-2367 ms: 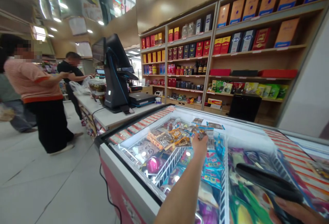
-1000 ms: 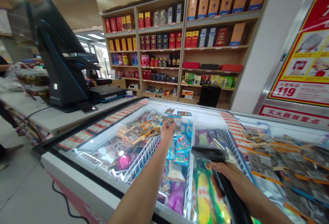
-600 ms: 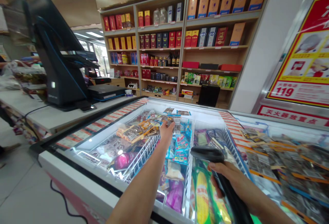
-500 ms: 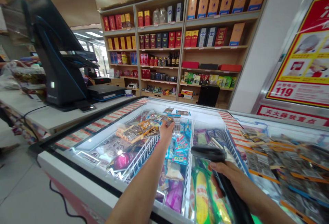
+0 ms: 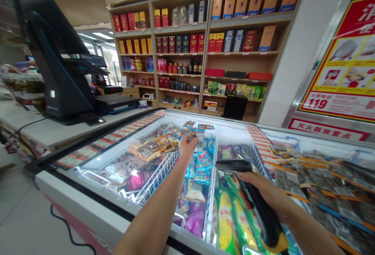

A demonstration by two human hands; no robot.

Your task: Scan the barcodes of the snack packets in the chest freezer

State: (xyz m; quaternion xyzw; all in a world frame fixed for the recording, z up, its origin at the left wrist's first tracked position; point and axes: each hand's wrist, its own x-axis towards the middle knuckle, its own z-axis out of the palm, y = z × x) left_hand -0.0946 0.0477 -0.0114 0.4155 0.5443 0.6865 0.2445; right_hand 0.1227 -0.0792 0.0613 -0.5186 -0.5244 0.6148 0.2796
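Observation:
My left hand (image 5: 187,145) reaches over the chest freezer (image 5: 88,200), its fingers closed at the edge of a silvery packet (image 5: 200,141) with a blue top. Its fingertips are partly hidden, and the print is too small to read. Orange and brown packets (image 5: 166,141) lie beside it, with light-blue packets (image 5: 203,165) just below. In my right hand (image 5: 263,186) is a black barcode scanner (image 5: 258,204) with a yellow-ended handle, its head facing left. Under the scanner lie packs of corn (image 5: 225,218) in green and yellow wrapping.
White wire baskets (image 5: 159,179) divide the freezer. A checkout screen (image 5: 49,24) stands on the counter (image 5: 43,130) at left. Dark packets with orange edges (image 5: 316,180) cover the right side. Shelves of boxed goods (image 5: 181,54) stand behind, near a red wall sign (image 5: 345,59).
The view has shifted slightly, so most things sit a little further left and higher. The scanner has tilted, showing more of its handle. My left hand stays at the packets.

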